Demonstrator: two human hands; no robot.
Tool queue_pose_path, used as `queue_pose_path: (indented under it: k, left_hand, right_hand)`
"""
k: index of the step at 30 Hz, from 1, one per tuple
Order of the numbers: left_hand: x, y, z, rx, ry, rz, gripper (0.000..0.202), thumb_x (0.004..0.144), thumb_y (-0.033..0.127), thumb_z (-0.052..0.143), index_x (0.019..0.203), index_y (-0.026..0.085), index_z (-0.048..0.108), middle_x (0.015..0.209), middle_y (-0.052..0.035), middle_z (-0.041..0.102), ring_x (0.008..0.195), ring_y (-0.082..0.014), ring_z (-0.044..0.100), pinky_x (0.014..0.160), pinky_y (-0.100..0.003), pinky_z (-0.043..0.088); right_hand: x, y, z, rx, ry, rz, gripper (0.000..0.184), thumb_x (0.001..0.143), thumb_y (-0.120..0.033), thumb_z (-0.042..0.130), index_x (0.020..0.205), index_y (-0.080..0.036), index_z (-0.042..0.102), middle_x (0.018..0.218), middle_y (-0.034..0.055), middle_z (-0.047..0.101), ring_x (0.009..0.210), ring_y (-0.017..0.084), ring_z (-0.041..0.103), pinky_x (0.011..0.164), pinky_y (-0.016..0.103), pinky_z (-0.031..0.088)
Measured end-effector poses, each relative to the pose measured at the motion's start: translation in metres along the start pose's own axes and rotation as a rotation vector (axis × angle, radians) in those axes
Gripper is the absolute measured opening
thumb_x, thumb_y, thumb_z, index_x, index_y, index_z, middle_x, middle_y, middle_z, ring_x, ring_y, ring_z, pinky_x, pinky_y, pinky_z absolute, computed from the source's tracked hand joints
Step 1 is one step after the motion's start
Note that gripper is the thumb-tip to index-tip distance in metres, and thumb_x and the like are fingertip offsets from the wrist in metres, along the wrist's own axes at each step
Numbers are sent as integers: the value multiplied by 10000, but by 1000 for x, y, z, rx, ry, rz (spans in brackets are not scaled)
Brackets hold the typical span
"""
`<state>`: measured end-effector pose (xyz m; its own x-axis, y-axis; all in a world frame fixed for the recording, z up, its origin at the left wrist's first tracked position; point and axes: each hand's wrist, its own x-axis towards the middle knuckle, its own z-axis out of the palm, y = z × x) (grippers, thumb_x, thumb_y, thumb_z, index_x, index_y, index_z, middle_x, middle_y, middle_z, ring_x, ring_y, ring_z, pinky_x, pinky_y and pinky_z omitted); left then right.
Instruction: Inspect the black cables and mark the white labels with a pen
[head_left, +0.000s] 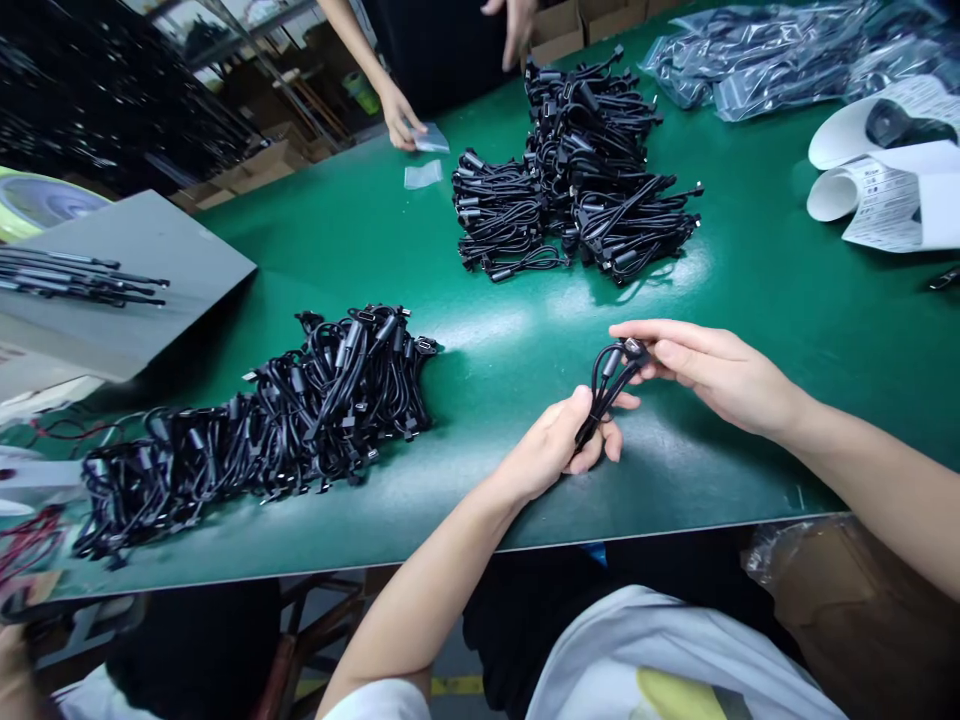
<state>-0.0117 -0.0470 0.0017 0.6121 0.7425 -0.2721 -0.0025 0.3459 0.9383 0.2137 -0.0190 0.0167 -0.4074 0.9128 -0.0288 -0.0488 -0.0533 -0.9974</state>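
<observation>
A bundled black cable (609, 375) is held over the green table (480, 350), close to its front edge. My left hand (559, 435) is closed around the lower part of the bundle. With thumb and fingers, my right hand (697, 370) pinches the upper end, where a connector shows. To the left of my hands lies a long heap of bundled black cables (352, 385). Beyond my hands sits another pile of black cables (585, 170).
Across the table, a co-worker's hand (401, 120) touches a small clear bag; a second bag (424, 175) lies nearby. Plastic-bagged cables (780, 60) and curled printed labels (892, 190) occupy the far right. A grey machine (180, 270) stands at left, with cables on top.
</observation>
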Motion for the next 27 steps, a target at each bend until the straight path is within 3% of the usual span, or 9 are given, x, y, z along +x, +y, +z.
queue_pose_path:
  k: [5,8,12,15,18,23,27]
  left_hand:
    - [3,2,2,-193,-38,1,534,974,532,426,1321,156,578,832,-26,594,530,-55,408,497,-207,291]
    - [5,5,2,-272,-20,-11,535,936,518,501,1305,141,589,845,-39,596,583,-73,448,516,-205,321]
    - [6,7,3,-308,8,-34,511,920,499,533,1268,133,604,833,-36,586,590,-74,430,524,-202,329]
    - [6,5,3,-300,-27,-33,505,931,514,539,1252,131,606,800,-19,548,573,-61,394,506,-190,297]
    - [6,2,3,-304,-36,-19,484,945,482,551,1267,124,590,766,3,514,524,-36,337,474,-177,249]
    - [5,3,2,-309,-51,-69,493,944,480,555,1290,129,579,761,1,540,460,-19,316,418,-180,192]
    - [3,2,1,-297,-101,-65,475,939,428,591,1336,169,552,782,7,547,453,-8,328,414,-174,186]
  right_hand:
    - [2,0,0,-5,37,-6,291,985,-361,574,1243,-291,690,1150,32,709,1031,217,664,966,386,515]
    - [4,-1,2,-9,73,31,330,992,-416,541,1266,-281,665,1123,45,702,961,225,679,910,409,535]
    - [5,-3,4,-410,236,-64,338,940,-513,595,1118,-255,721,1054,46,681,826,216,647,785,384,513]
    - [5,-4,5,-603,298,-136,236,922,-452,644,989,-245,735,932,36,700,810,228,642,740,364,484]
    - [4,-5,5,-670,249,-241,174,943,-337,622,1036,-247,739,964,38,707,849,229,651,770,361,495]
    - [5,-8,3,-678,141,-493,231,949,-197,581,1092,-276,745,1050,47,695,1038,239,638,933,379,494]
    - [6,-8,2,-640,136,-520,224,941,-178,588,1046,-287,753,1033,41,697,1030,232,645,938,378,508]
